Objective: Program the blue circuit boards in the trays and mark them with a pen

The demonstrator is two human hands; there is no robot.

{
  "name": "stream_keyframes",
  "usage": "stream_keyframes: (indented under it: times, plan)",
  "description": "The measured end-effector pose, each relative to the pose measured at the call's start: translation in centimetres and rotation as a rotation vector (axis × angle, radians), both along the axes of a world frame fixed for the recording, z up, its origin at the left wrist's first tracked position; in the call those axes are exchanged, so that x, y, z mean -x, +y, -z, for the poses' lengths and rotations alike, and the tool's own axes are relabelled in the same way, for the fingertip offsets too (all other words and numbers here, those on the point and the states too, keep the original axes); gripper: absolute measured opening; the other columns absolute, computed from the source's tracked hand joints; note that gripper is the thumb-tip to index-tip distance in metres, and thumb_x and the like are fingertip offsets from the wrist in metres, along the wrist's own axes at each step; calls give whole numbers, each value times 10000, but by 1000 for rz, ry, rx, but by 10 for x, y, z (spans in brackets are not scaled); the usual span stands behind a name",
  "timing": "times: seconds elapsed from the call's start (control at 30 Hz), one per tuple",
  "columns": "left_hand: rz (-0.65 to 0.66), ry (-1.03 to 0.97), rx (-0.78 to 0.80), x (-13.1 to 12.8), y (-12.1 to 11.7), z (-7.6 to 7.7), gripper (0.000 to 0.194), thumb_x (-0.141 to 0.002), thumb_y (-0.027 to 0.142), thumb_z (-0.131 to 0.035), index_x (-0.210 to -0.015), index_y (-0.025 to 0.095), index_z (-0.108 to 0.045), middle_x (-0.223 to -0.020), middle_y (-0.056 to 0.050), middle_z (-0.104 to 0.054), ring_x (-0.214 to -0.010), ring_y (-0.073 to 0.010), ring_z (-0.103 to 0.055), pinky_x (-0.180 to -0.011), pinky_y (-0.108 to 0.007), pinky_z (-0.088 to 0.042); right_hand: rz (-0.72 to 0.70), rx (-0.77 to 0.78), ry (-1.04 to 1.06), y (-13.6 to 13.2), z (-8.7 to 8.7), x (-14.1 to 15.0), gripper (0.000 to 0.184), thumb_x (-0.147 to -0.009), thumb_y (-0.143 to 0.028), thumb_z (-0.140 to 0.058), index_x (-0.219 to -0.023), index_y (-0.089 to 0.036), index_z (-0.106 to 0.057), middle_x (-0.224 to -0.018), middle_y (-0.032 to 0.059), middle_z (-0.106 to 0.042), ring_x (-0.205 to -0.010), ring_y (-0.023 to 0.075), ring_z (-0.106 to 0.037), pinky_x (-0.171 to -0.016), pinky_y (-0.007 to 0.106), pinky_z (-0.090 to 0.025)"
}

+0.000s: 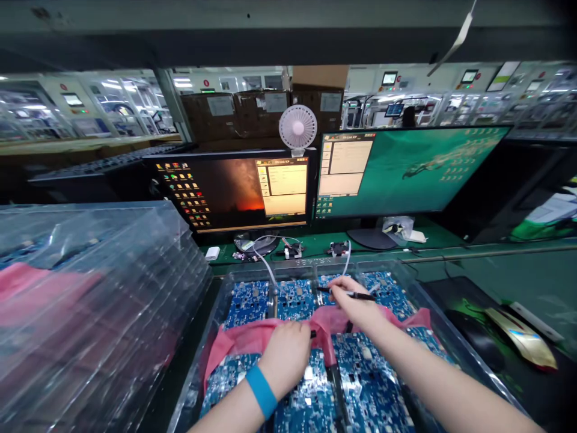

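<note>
A clear plastic tray [215,313] in front of me holds several blue circuit boards [369,391], with a pink sheet [252,337] lying across its middle. My left hand [286,355], with a blue wristband, is closed over the pink sheet above the boards; what its fingers grip is hidden. My right hand [356,304] pinches a thin black pen-like tool [360,294] held level over the far boards. Two white cables [264,261] run down into the tray from the back.
A tall stack of clear trays [90,313] with pink sheets fills the left. Two monitors [396,168] and a small white fan [297,127] stand behind the tray. A gold mouse [523,337] lies on a dark pad at right.
</note>
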State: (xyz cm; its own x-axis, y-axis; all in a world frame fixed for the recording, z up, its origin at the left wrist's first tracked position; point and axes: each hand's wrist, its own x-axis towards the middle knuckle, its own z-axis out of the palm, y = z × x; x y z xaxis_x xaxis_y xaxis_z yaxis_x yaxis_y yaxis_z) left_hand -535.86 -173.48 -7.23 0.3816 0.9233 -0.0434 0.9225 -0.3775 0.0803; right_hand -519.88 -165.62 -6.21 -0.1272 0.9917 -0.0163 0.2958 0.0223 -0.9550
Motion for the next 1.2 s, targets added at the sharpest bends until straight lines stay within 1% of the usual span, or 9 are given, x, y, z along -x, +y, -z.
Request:
stream_keyframes:
  times: [0.1, 0.2, 0.33, 0.47, 0.67, 0.8, 1.0, 1.1, 1.2]
  plan:
    - [23, -13, 6, 3, 0, 17, 226, -792, 106, -363, -937, 97, -535, -936, -129, -585, -876, -231, -535, -804, -396, -407, -37, -29, -51, 11, 18, 33, 186, -685, -328, -445, -720, -196, -570, -653, -5, -592, -603, 137, -536, -559, 241, -402]
    - [46, -37, 11, 5, 4, 27, 265, -797, 124, -384, -1029, 86, -505, -1043, -128, -557, -964, -219, -504, -891, -372, -355, -32, -34, -93, 21, 35, 50, 204, -689, -348, -428, -682, -193, -560, -618, -8, -575, -591, 139, -530, -566, 249, -398]
    - [58, -71, 25, 8, 9, 32, 210, -813, 166, -385, -961, 103, -519, -1000, -108, -566, -909, -216, -519, -859, -367, -375, -18, -34, -131, 30, 51, 55, 230, -702, -364, -407, -696, -190, -559, -624, -6, -570, -591, 137, -527, -565, 247, -396]
    - [61, -102, 30, 9, 10, 33, 192, -834, 184, -355, -916, 114, -514, -949, -104, -565, -881, -216, -519, -832, -377, -385, -30, -33, -146, 32, 56, 53, 248, -715, -372, -400, -730, -186, -563, -643, -6, -573, -608, 131, -530, -570, 239, -397]
    - [66, -120, 32, 9, 11, 31, 186, -834, 185, -356, -902, 111, -513, -925, -106, -561, -876, -217, -518, -819, -377, -391, -44, -36, -139, 30, 52, 53, 231, -715, -366, -420, -683, -183, -558, -640, -8, -565, -601, 126, -515, -580, 244, -385]
    - [60, -124, 28, 9, 12, 30, 176, -829, 174, -361, -880, 118, -519, -903, -97, -567, -852, -210, -525, -803, -371, -400, -69, -10, -75, 29, 48, 55, 201, -688, -360, -471, -665, -187, -572, -646, -9, -582, -610, 130, -518, -586, 246, -383]
    - [48, -129, 18, 9, 11, 30, 177, -821, 180, -389, -895, 112, -534, -908, -98, -589, -840, -213, -545, -801, -373, -412, -1, 114, 142, 25, 26, 42, 248, -698, -397, -462, -740, -169, -551, -616, 4, -595, -549, 124, -525, -489, 220, -375]
    - [17, -149, -10, 10, 11, 29, 228, -837, 199, -374, -981, 104, -522, -1061, -123, -557, -972, -223, -512, -867, -378, -384, 35, 181, 268, 15, 11, 25, 273, -693, -417, -462, -748, -159, -529, -566, 1, -574, -483, 105, -495, -424, 196, -323]
    - [-21, -249, -92, 13, 11, 25, 266, -852, 246, -373, -1065, 142, -492, -1174, -93, -499, -1084, -204, -442, -931, -367, -340, 54, 266, 386, -1, 4, 8, 298, -681, -444, -468, -741, -154, -502, -496, -14, -526, -413, 88, -442, -382, 189, -269]
